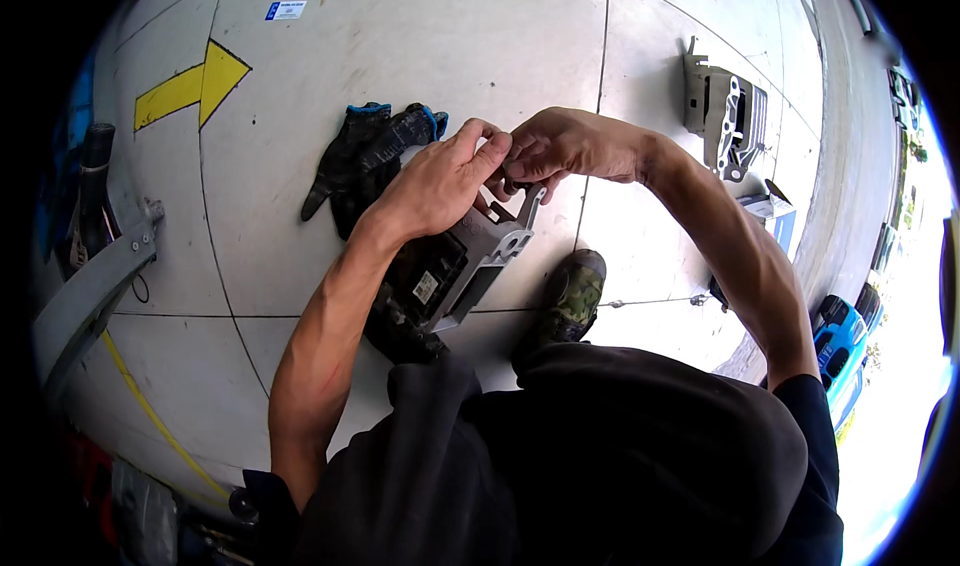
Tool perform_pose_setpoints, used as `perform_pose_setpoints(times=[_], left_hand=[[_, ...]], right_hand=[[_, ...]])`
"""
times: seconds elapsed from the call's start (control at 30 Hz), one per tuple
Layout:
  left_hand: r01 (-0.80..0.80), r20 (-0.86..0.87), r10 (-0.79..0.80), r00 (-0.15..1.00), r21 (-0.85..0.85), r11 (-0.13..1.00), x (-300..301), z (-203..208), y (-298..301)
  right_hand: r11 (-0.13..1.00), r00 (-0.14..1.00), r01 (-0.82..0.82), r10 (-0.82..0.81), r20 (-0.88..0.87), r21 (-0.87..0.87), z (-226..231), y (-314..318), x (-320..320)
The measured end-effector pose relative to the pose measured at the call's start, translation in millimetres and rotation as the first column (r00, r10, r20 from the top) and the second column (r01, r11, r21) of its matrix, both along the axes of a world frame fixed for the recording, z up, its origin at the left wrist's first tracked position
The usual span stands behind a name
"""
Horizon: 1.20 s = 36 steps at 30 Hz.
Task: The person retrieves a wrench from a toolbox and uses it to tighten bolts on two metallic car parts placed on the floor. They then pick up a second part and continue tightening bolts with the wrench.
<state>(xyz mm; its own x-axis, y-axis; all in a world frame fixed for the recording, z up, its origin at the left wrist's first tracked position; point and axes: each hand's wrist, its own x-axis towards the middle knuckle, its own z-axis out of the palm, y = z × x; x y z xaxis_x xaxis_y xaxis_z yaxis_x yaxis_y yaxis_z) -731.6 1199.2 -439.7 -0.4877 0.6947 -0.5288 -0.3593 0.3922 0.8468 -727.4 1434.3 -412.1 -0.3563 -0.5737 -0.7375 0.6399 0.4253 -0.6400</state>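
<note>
Both of my hands meet over the top end of a grey metal bracket [482, 258], which has a black box-shaped unit with a white label [425, 286] on its side. My left hand [450, 181] is closed, its thumb and fingers pinched together near the bracket's upper arm. Against it, my right hand [550, 151] has bent fingers pressed together at the same spot. Whatever lies between the fingertips is hidden. Just beyond my left forearm, a pair of black work gloves with blue cuffs [350, 161] lies on the floor.
A second grey metal bracket [728, 116] and a small box [775, 211] lie at the right. My camouflage boot [575, 291] stands beside the held part. A metal lift arm [100, 276] juts in at left. The tiled floor carries a yellow arrow [195, 84] and a small card [286, 11].
</note>
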Motion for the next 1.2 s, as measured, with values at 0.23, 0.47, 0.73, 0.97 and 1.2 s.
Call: perform_pose_setpoints(times=[0.23,0.47,0.73,0.97,1.2], left_hand=[[-0.037,0.015,0.037,0.999,-0.001,0.999,1,-5,2],[0.044,-0.422,-0.096,0.902,-0.132,0.990,18,0,-5],[-0.080,-0.361,0.074,0.930,-0.001,0.997,37,6,-16],[-0.079,-0.370,0.044,0.928,-0.077,0.994,41,9,-18],[-0.068,-0.349,0.067,0.935,0.009,0.998,37,14,-9]], right_hand=[[0.991,0.997,0.083,-0.083,0.000,0.101,1,-3,11],[0.950,0.937,0.307,-0.291,0.194,-0.057,-22,8,10],[0.978,0.988,0.153,-0.153,0.016,-0.143,-21,4,6],[0.991,0.987,0.135,-0.137,-0.080,-0.024,-5,3,11],[0.812,0.869,0.495,-0.452,0.204,-0.310,-37,12,33]])
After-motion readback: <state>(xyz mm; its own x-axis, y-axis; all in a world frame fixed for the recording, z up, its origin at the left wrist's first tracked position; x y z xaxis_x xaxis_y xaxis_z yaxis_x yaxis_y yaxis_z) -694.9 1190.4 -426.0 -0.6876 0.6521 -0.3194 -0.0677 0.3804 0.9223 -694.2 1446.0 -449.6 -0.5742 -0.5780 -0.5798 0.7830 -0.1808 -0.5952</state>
